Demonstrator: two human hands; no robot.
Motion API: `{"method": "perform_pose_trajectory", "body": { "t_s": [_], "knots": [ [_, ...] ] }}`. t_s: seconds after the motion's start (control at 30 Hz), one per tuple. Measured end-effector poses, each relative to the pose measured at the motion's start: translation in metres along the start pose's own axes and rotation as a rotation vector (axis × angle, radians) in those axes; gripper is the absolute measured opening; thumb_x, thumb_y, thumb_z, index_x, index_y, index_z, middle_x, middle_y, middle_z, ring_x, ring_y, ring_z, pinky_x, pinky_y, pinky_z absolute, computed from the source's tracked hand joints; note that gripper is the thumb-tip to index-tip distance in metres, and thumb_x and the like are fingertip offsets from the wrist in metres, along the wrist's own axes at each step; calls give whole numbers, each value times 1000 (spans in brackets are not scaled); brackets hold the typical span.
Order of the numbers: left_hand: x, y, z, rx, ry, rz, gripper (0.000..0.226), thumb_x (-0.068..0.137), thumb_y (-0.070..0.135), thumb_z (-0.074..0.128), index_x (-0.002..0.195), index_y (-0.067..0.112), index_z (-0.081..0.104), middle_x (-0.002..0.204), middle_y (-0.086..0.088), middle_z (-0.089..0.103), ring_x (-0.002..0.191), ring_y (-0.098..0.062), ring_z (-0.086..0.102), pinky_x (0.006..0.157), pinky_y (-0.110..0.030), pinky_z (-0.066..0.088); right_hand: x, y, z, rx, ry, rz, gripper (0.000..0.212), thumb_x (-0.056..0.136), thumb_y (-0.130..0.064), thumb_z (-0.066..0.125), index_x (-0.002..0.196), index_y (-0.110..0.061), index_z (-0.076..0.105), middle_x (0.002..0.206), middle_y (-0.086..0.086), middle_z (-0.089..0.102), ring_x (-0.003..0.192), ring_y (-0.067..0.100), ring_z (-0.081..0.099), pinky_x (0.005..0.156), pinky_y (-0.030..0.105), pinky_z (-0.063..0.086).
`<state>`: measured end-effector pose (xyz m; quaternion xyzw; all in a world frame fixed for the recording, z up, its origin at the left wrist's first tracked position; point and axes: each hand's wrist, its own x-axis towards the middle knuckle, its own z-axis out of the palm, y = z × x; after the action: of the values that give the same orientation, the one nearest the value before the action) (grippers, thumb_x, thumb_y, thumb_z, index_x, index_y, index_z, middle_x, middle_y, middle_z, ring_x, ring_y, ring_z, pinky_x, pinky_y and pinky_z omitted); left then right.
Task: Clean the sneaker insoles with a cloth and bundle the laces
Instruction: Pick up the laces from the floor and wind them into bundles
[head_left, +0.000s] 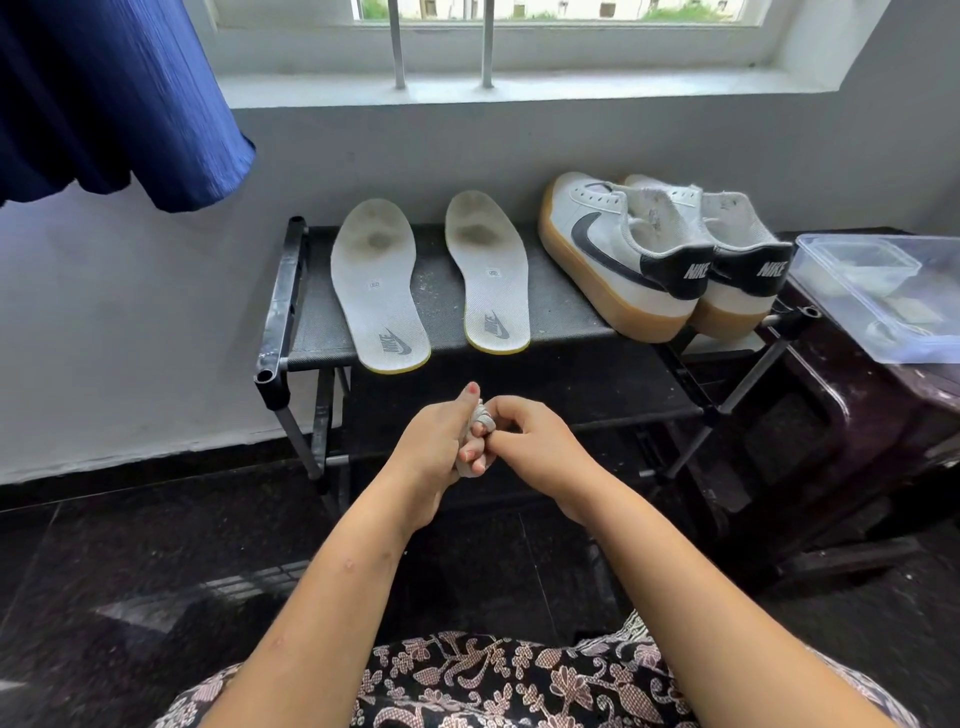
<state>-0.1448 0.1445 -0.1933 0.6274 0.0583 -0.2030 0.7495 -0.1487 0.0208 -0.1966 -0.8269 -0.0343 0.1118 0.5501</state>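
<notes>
Two white insoles, one on the left (378, 288) and one on the right (488, 273), lie side by side on the black shoe rack (283, 291), each with a dark stain near the toe. A pair of white sneakers (660, 254) with black swooshes and gum soles stands to their right, without laces. In front of the rack, my left hand (441, 447) and my right hand (524, 436) meet, both closed on a small bundle of white lace (480, 415) wound around my fingers. No cloth is visible.
A clear plastic box (883, 296) rests on a dark cabinet at the right. A blue curtain (114, 98) hangs at the upper left beside the window sill (519, 85). The floor below is dark and glossy.
</notes>
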Motion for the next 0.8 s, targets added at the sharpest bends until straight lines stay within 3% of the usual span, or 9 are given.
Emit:
{"method": "perform_pose_trajectory", "body": {
  "t_s": [0.1, 0.2, 0.3, 0.4, 0.57, 0.63, 0.7, 0.8],
  "knots": [
    [-1, 1, 1, 47, 6, 37, 52, 100, 39, 36, 55, 14, 43, 37, 2, 31, 37, -11, 40, 56, -23, 40, 0, -1, 0, 117, -31, 17, 27, 75, 3, 48, 70, -20, 61, 70, 1, 68, 68, 5, 62, 74, 19, 50],
    [-2, 1, 1, 85, 15, 85, 55, 99, 40, 39, 49, 17, 43, 36, 2, 31, 37, -12, 41, 58, -22, 42, -2, -6, -1, 144, -74, 54, 33, 77, 6, 45, 67, -23, 57, 67, 1, 67, 59, -3, 58, 53, 3, 39],
    [-1, 0, 0, 70, 23, 99, 60, 98, 40, 42, 41, 22, 46, 35, 3, 32, 39, -14, 40, 63, -24, 44, -3, -9, -3, 171, -122, 72, 32, 76, 8, 45, 67, -20, 58, 67, 1, 66, 57, -6, 56, 47, 1, 35],
    [1, 0, -1, 40, 13, 99, 58, 96, 40, 45, 42, 21, 47, 34, 3, 32, 40, -16, 38, 66, -26, 45, -4, -12, -6, 177, -183, 73, 25, 78, 7, 49, 75, -15, 62, 71, 4, 66, 62, -2, 57, 47, 5, 34],
    [-1, 4, -2, -60, 12, 73, 52, 96, 38, 46, 49, 16, 42, 33, 4, 30, 33, -10, 34, 56, -22, 48, -3, -9, -10, 191, -208, 54, 13, 83, -6, 58, 89, -15, 64, 84, 8, 62, 82, 16, 45, 54, 21, 27],
    [-1, 6, -4, -136, 3, 53, 51, 97, 37, 46, 51, 14, 42, 33, 4, 30, 31, -9, 34, 58, -23, 48, -3, -9, -10, 227, -210, 33, 8, 84, -11, 61, 92, -10, 65, 86, 8, 60, 83, 19, 42, 54, 21, 26],
    [-2, 7, -6, -190, -10, 37, 50, 97, 37, 46, 53, 13, 41, 32, 4, 29, 30, -8, 34, 60, -25, 47, -3, -9, -10, 246, -203, 12, 19, 81, -18, 64, 95, -5, 63, 88, 9, 59, 83, 19, 42, 54, 22, 25],
    [-3, 8, -7, -242, -10, 7, 47, 96, 36, 47, 57, 12, 43, 32, 4, 30, 30, -8, 34, 55, -23, 48, -5, -11, -10, 258, -205, -27, 21, 81, -24, 67, 94, -8, 64, 86, 7, 60, 73, 15, 45, 54, 21, 26]
  ]
}}
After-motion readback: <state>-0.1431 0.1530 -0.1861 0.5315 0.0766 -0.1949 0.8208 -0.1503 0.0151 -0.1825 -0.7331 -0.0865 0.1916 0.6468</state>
